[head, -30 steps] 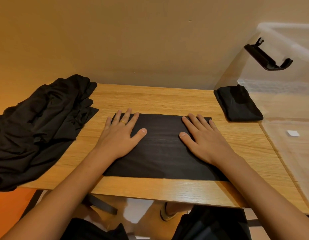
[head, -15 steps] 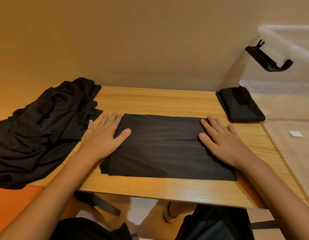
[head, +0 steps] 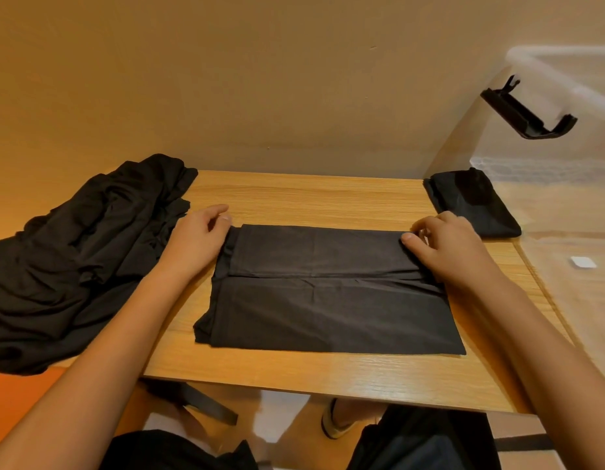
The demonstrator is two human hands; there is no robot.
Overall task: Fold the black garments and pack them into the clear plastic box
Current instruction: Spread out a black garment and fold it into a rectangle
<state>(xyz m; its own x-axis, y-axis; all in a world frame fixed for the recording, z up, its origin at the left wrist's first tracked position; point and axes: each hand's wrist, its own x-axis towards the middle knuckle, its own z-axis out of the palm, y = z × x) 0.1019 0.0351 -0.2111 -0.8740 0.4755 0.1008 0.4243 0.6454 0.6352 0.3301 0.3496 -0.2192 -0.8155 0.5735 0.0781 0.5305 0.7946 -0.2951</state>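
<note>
A black garment [head: 328, 300], folded into a flat rectangle, lies in the middle of the wooden table [head: 311, 198]. My left hand [head: 196, 239] is at its far left corner with curled fingers, gripping the bunched left edge. My right hand [head: 447, 245] is at the far right corner, thumb on top of the cloth and fingers curled over the far edge. A heap of unfolded black garments [head: 74, 266] hangs over the table's left end. The clear plastic box [head: 565, 198] stands at the right with one folded black garment [head: 474, 205] inside.
A black latch [head: 528, 113] hangs on the box's near wall. The beige wall runs close behind the table. A bare strip of table lies between the garment and the wall. Below the front edge I see my legs and the floor.
Both hands slid outward from the garment's middle to its far corners. Their flat fingers have curled onto the cloth edges. The garment's left edge is now slightly bunched.
</note>
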